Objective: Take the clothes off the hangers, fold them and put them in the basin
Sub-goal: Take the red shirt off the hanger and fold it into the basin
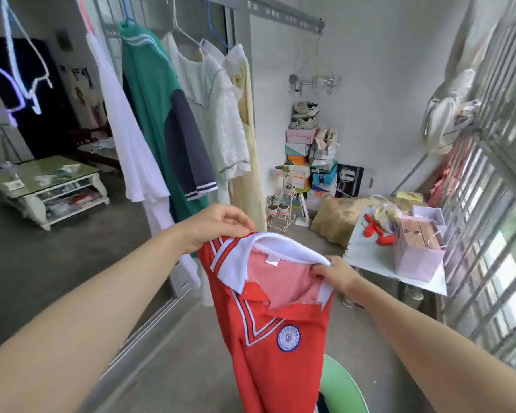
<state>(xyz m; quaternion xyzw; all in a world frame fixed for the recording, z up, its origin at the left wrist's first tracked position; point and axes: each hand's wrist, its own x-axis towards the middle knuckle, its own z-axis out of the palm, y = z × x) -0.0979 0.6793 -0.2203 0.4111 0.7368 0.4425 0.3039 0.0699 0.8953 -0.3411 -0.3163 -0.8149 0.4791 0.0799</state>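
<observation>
I hold a red polo shirt (274, 338) with a white collar and a round badge up in front of me, off any hanger. My left hand (218, 226) pinches its left shoulder by the collar. My right hand (335, 272) grips the right side of the collar. The shirt hangs down over a pale green basin (341, 386) at the bottom edge, mostly hidden behind it. On the rail at the upper left, a white garment (125, 138), a green and navy shirt (161, 114), a white blouse (218, 114) and a cream dress (248, 162) hang on hangers.
Empty hangers (21, 79) dangle at the far left. A glass coffee table (45, 186) stands at the left. Shoe boxes (310, 162) and small potted plants (280, 201) are stacked against the back wall. A white table (379, 257) with a pink box sits by the barred window (495, 174).
</observation>
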